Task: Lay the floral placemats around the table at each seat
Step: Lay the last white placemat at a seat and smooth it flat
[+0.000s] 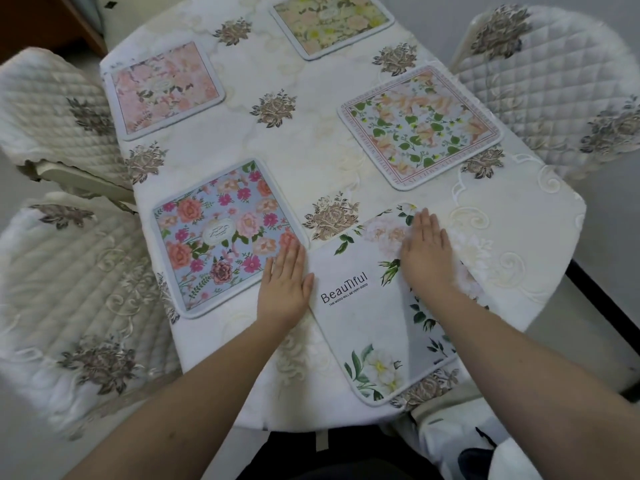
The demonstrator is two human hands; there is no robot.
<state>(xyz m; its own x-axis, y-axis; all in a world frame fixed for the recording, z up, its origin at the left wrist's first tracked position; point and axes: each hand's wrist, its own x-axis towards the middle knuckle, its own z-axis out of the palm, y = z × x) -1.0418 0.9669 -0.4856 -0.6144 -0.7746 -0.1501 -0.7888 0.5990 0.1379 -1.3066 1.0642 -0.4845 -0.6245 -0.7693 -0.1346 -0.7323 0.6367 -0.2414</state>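
Both hands lie flat, fingers straight, grasping nothing: left hand [285, 284] and right hand [427, 252] press the white "Beautiful" placemat [367, 317] at the tabletop's [311, 133] near edge, touching the blue floral placemat [225, 237]. Three other placemats lie apart; quilted chairs [561, 88] flank.

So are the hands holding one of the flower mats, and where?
Nothing is gripped. The right hand lies flat on the white "Beautiful" placemat, near its far right edge; the left hand lies flat at its left edge.

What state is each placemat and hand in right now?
Beautiful placemat: flat at the near edge, angled, under both hands.
Blue placemat: flat, near left.
Pink placemat: flat, far left.
Yellow placemat: flat, far end.
Green-leaf placemat: flat, right side.
Left hand: open, pressing.
Right hand: open, pressing.
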